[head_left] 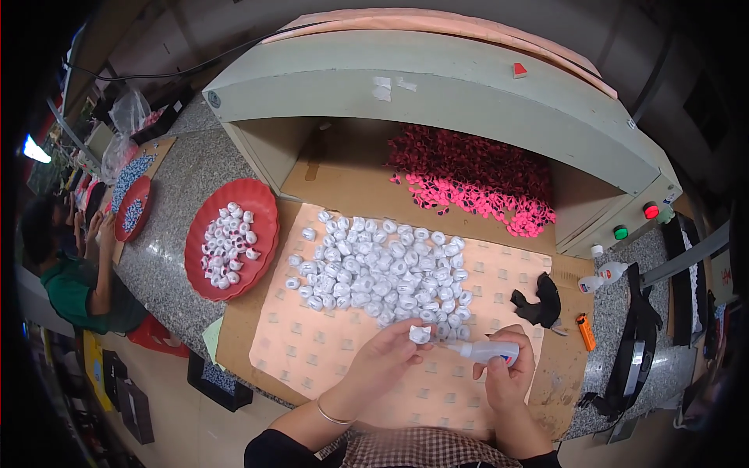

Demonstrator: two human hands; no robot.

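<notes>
Left hand [382, 360]: fingers curled, pinching one small white piece [420, 334] between thumb and fingertips, just at the near edge of the heap. Right hand [505, 374]: clenched around a small white squeeze bottle [488, 351], held roughly level with its thin nozzle pointing left toward the pinched piece, tip just beside it; whether it touches cannot be told. Heap of small white pieces [382, 273]: spread over a peach-coloured mat [312, 343] lying on brown cardboard on the speckled grey tabletop [168, 257]. Red round tray [257, 207]: left of the mat, holding more white pieces. Pile of pink pieces [476, 183]: behind the white heap, under the overhang of a pale grey-green machine housing [437, 93]. Red and green round buttons [649, 210]: on the housing's right end. Black cloth scrap [540, 303], orange lighter [586, 331] and a second white bottle [602, 277]: right of the mat, well apart from the hands. Another person in a green top [74, 285]: seated at far left, near a second red tray [134, 209].
</notes>
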